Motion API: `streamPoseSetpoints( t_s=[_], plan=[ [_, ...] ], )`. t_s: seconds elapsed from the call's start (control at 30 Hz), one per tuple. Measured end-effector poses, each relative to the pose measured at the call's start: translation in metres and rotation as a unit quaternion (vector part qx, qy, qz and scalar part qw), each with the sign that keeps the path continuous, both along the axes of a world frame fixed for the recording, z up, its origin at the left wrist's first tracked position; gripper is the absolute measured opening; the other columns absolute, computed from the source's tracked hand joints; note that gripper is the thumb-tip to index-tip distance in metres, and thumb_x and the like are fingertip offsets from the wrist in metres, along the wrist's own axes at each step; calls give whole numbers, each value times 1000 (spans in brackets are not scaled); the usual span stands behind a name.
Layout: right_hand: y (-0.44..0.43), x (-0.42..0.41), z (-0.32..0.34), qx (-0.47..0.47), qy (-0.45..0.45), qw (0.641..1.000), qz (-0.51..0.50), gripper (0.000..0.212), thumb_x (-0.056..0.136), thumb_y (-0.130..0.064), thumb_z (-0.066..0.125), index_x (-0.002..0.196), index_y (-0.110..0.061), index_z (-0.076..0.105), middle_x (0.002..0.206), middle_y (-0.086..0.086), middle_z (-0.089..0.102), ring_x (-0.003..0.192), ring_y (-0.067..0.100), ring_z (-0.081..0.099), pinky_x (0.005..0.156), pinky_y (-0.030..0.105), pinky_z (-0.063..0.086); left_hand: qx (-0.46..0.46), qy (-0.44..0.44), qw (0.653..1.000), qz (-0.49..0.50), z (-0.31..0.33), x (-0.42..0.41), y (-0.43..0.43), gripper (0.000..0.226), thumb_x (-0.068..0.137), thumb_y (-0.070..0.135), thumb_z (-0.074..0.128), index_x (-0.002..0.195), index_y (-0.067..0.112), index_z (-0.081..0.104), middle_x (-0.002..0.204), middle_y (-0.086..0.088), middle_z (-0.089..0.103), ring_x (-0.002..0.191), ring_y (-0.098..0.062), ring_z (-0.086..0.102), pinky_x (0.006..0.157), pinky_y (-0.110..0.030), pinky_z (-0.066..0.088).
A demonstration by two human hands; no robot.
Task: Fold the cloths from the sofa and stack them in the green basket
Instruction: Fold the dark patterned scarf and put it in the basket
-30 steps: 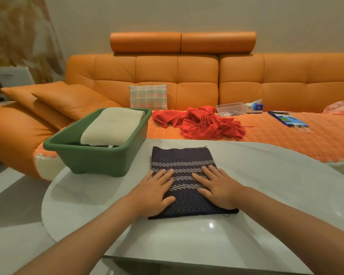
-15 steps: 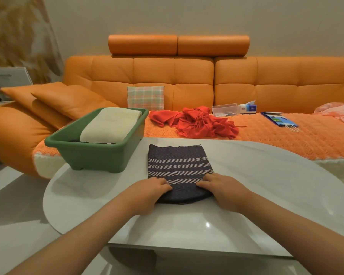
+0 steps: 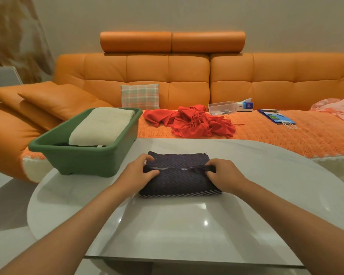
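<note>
A dark navy cloth with a zigzag weave and white stripes lies on the white table, its near half doubled over the far half. My left hand grips the folded edge at the left corner. My right hand grips the same edge at the right corner. The green basket stands at the table's left, holding a folded cream cloth on top of something dark. A crumpled red cloth lies on the orange sofa behind the table.
A plaid cushion leans on the sofa back. A clear plastic box, a tissue pack and a blue booklet lie on the seat cover. A pink cloth lies at the far right. Orange cushions sit left.
Both hands went from pressing flat on the navy cloth to gripping its near edge, then carried that edge away from me over the far half, so the cloth is now half as deep.
</note>
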State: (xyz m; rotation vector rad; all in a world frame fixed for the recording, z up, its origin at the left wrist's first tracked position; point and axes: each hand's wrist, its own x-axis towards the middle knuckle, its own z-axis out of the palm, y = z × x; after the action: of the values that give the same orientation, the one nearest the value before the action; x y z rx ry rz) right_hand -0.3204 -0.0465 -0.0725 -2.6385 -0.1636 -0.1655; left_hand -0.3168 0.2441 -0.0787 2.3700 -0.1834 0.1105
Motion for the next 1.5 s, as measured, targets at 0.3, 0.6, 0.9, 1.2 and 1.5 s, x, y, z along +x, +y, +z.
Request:
streamPoseSetpoints(
  t_s=[0.3, 0.6, 0.9, 1.2, 1.5],
  plan=[
    [12, 19, -22, -93, -14, 995, -36, 24, 99, -18, 45, 117, -21, 60, 111, 5, 67, 100, 27, 60, 84, 38, 50, 235, -352, 893, -155, -4, -5, -54, 26, 90, 26, 57, 113, 21, 68, 118, 2, 64, 108, -23, 59, 85, -41, 48],
    [27, 12, -20, -217, -172, 949, 152, 45, 87, -18, 52, 131, -11, 58, 136, 13, 54, 120, 33, 55, 95, 41, 44, 340, -101, 901, -251, -32, -5, -58, 69, 101, 58, 31, 158, 30, 7, 165, 10, 1, 151, -7, -6, 123, -35, -3],
    [8, -3, -22, -200, 64, 955, 208, 81, 91, -32, 47, 160, -28, 5, 167, -7, -2, 153, 9, -1, 124, 27, 3, 343, -71, 910, -223, -23, 0, -14, 85, 93, 67, 42, 158, 30, 4, 165, 13, 0, 150, -4, -2, 119, -22, -7],
    [-3, -2, 4, -118, 28, 983, 140, 53, 81, -14, 60, 132, -28, 63, 129, -3, 67, 117, 18, 60, 98, 27, 45, 185, -68, 960, -200, -23, -8, 10, 98, 70, 69, 71, 151, 28, 35, 154, 20, 22, 141, 4, 24, 115, -15, 20],
    [-40, 7, 19, 130, 63, 989, 20, 16, 78, -20, 65, 92, -28, 68, 91, -6, 70, 86, 13, 67, 72, 34, 61, -129, -60, 990, -17, -2, -8, -15, 14, 84, 28, 76, 93, 29, 66, 84, 7, 72, 79, -10, 69, 72, -32, 56]
  ],
)
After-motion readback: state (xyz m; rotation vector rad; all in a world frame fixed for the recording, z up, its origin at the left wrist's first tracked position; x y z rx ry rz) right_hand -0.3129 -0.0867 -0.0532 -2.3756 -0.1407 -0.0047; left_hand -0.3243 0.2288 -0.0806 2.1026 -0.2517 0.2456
